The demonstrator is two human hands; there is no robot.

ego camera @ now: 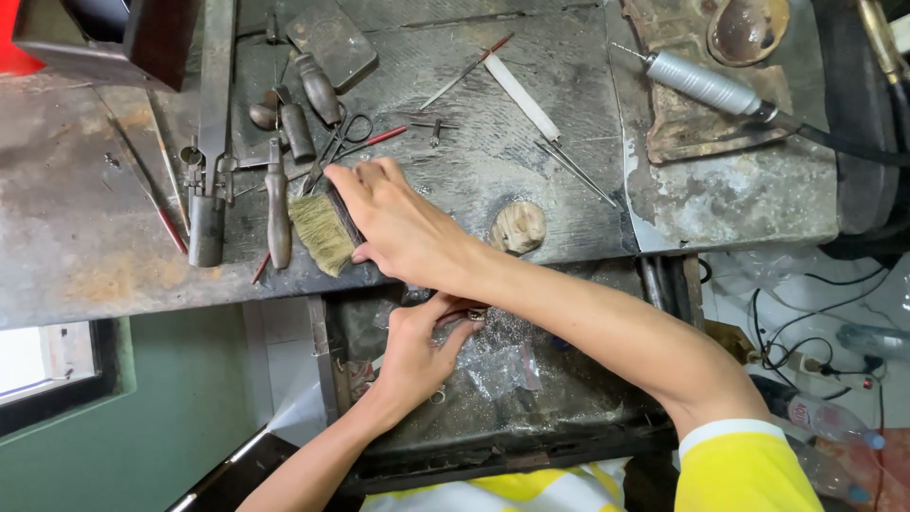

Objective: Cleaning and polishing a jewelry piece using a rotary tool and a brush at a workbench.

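Small craft workshop, likely metalwork. Scarred, stained workbench (85, 218) littered with hand tools: files and gravers (278, 204) at 10 o'clock, rotary handpiece (701, 83) at 1 o'clock, bench brush (322, 232) centre, open catch drawer (531, 398) at 6 o'clock.

The brush (324, 230) under the right hand (403, 228) has pale straw-coloured bristles and a dark back. The surface (76, 228) is grey metal, blotched with rust-brown and black grime. A white file (522, 97) lies on it, with a red-tipped rod (374, 140) and brown wooden handles (278, 218) nearby. The rotary handpiece (701, 82) is silver. The sleeve (744, 469) is yellow with a white cuff. The drawer (569, 398) below is sooty black.
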